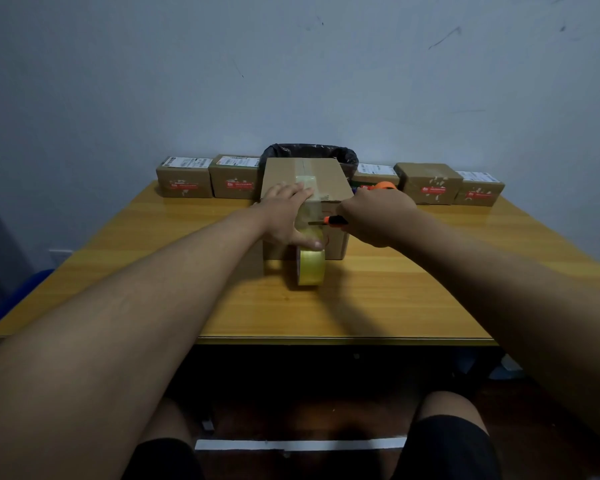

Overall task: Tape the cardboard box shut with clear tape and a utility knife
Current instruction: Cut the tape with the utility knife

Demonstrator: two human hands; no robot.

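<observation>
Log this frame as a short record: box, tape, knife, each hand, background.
box: cardboard box on wooden table, flaps closed, tape strip over top and front
tape roll: tape roll on edge in front of box, strip uncut
knife: utility knife, blade at strip
left hand: left hand presses strip
right hand: right hand grips knife
background: small parcels, black-lined bin

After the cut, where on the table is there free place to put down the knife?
The table is bare right of the cardboard box, nearest the right hand, and left of it too. The near strip past the tape roll is also free. The back edge is crowded with small boxes.
</observation>
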